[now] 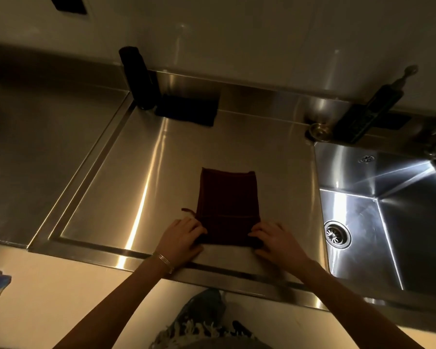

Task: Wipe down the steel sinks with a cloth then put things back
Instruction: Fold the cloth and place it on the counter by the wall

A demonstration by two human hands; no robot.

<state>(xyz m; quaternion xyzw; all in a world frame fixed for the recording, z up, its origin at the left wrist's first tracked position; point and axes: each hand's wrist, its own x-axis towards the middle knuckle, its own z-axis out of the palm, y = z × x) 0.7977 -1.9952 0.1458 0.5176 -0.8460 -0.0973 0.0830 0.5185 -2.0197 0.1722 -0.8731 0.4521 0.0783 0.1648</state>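
Maroon corners are pinched in each grip: the left hand (180,238) and right hand (275,239), knuckles up and fingers curled, hold the near edge of the folded cloth (227,202). It lies flat on the steel bench (141,172), left of the sink (350,177).

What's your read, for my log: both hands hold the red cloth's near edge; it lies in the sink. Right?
No: the head view shows the red cloth on the draining board beside the sink. The left hand and right hand do hold its near edge.
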